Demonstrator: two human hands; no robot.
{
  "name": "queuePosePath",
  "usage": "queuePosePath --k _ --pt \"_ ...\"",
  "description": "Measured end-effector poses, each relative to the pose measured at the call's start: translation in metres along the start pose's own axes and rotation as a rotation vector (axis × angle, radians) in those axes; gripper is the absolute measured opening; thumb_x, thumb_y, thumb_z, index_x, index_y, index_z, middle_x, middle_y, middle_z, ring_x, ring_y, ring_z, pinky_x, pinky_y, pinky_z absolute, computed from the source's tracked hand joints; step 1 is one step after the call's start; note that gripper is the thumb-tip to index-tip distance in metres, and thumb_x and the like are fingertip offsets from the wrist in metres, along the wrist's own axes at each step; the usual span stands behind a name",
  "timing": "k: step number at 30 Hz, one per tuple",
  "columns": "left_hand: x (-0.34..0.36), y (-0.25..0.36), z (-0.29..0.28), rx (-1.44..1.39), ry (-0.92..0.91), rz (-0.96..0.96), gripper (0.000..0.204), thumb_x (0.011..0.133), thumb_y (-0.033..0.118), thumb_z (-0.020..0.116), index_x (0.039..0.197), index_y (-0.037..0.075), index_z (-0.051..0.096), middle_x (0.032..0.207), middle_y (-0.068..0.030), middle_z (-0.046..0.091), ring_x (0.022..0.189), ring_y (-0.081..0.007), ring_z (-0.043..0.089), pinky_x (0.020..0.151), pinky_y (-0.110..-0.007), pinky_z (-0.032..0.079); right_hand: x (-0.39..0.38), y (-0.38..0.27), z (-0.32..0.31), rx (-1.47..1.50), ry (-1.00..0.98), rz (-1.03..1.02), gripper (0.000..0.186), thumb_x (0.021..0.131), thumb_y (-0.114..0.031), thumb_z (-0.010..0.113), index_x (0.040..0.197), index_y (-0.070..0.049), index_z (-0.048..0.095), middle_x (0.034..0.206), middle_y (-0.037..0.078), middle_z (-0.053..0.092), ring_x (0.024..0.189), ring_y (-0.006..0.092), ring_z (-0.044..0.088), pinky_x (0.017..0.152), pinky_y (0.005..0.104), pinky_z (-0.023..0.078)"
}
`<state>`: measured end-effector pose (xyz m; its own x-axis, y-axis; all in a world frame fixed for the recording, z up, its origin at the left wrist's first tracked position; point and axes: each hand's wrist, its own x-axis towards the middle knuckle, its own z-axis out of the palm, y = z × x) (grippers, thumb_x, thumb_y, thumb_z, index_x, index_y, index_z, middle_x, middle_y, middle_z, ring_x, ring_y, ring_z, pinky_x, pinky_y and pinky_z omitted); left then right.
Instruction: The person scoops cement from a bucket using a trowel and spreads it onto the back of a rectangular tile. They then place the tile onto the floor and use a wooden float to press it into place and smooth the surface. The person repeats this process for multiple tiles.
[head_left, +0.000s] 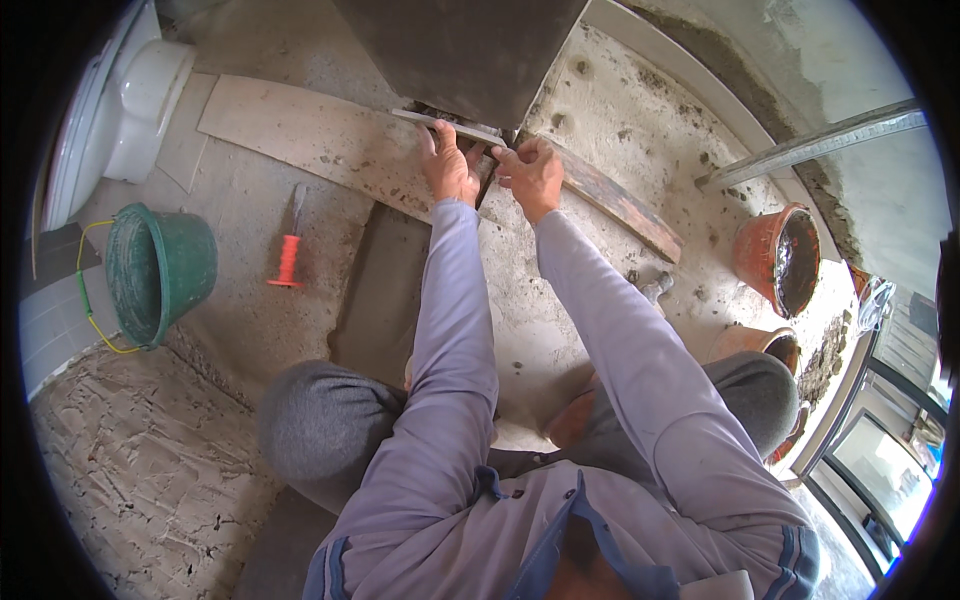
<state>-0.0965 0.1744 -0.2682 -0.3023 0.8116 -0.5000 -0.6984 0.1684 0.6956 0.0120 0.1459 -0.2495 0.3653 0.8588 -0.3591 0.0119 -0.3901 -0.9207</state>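
My left hand [452, 168] grips a thin pale strip [412, 115] at the lower edge of a large dark panel [455, 50], fingers curled round it. My right hand [532, 178] pinches the right end of the same strip near the panel's corner. Beneath my left hand lies a long beige board or tile [280, 125]. A weathered wooden plank [625, 210] runs rightward from my right hand. Between my arms and to the left is a grey wet-looking patch of mortar [375, 280].
A green bucket [160, 280], orange-handled tool [288, 262] and white ceramic fixture [140, 115] sit left. An orange bucket [775, 255], another container [760, 342] and a slanted metal bar [810, 145] are right. My knees flank the work; rough mortar [140, 460] covers the lower left.
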Motion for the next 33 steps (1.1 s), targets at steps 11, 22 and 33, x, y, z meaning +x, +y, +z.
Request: queuePosePath --k 11,22,33 --pt "0.008 -0.003 0.007 0.032 0.048 -0.039 0.089 0.09 0.047 0.07 0.157 0.017 0.02 0.154 -0.0145 0.033 0.132 -0.0321 0.044 0.094 -0.051 0.055 0.015 0.002 -0.001 -0.213 -0.061 -0.101 0.032 0.083 -0.019 0.077 0.094 0.004 0.058 0.078 0.012 0.068 0.059 0.0155 0.066 0.051 0.0296 0.052" --pt "0.015 -0.015 -0.03 0.111 -0.256 0.036 0.1 0.089 0.006 0.073 0.159 0.014 0.002 0.152 -0.0182 0.033 0.13 -0.0289 0.047 0.107 -0.038 0.047 0.023 -0.018 -0.117 -0.843 -0.111 -0.366 0.026 0.087 -0.03 0.067 0.094 -0.004 0.065 0.087 0.014 0.071 0.078 0.0261 0.067 0.074 0.0381 0.054" --pt "0.02 0.015 -0.018 0.663 -0.201 0.19 0.137 0.069 0.009 0.09 0.154 0.005 -0.018 0.151 -0.0294 0.03 0.131 -0.0327 0.048 0.107 -0.038 0.046 0.012 -0.024 -0.137 -0.936 -0.245 -0.49 0.024 0.085 -0.021 0.067 0.104 -0.005 0.067 0.097 0.018 0.073 0.087 0.0314 0.071 0.078 0.0389 0.055"
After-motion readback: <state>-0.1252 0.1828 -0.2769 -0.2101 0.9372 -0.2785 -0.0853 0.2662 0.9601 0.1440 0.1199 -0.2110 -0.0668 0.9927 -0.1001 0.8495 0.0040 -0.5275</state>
